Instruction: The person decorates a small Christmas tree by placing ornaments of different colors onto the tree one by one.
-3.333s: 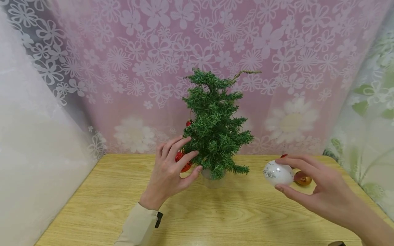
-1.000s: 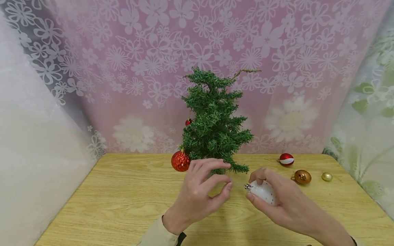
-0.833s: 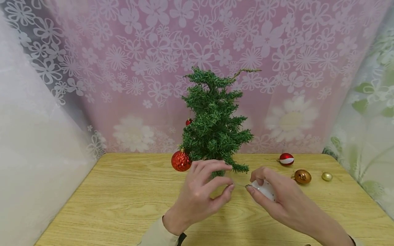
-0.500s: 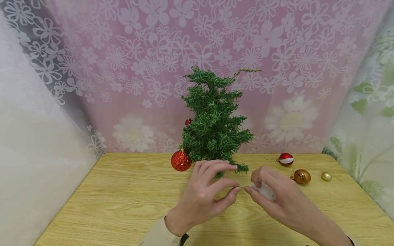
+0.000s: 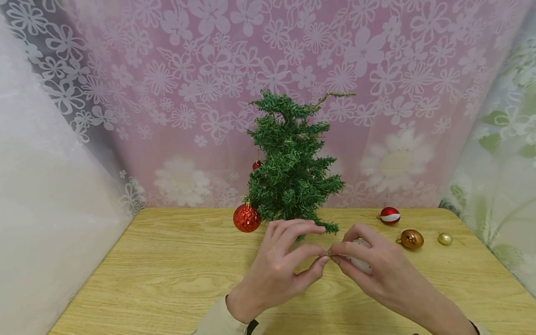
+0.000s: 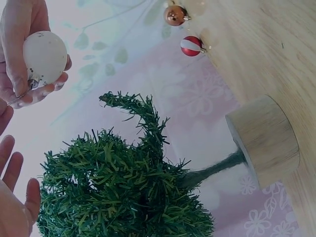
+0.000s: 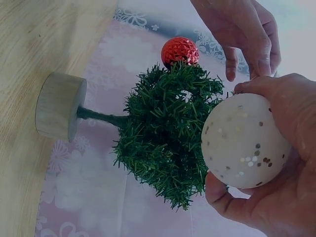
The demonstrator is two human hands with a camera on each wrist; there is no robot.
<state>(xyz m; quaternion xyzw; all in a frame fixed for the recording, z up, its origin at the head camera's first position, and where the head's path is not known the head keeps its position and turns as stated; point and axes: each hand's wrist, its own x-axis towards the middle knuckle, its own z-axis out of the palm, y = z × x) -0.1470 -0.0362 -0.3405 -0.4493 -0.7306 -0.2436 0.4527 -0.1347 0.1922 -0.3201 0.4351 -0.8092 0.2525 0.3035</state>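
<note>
A white bauble with metallic dots [image 7: 247, 140] sits in my right hand [image 5: 391, 272], whose fingers curl round it; in the head view those fingers mostly cover it. My left hand [image 5: 276, 267] pinches a thin hanging string [image 6: 15, 99] at the bauble's silver cap [image 6: 33, 84], thumb against index finger, its other fingers spread. The fingertips of both hands meet there. Just behind them stands a small artificial Christmas tree [image 5: 293, 172]. A textured red bauble [image 5: 246, 218] hangs at its lower left, and a smaller red bauble [image 5: 257, 165] hangs higher up.
On the right of the wooden table [image 5: 167, 265] lie a red-and-white bauble [image 5: 389, 215], a copper bauble [image 5: 412, 239] and a small gold bauble [image 5: 445, 239]. The tree has a round wooden base [image 6: 266, 140]. Behind hangs a pink floral curtain [image 5: 209, 93].
My left hand has left the tree's lower left side and come right to the white bauble's string. My right hand has brought the bauble left, and the fingertips have closed together.
</note>
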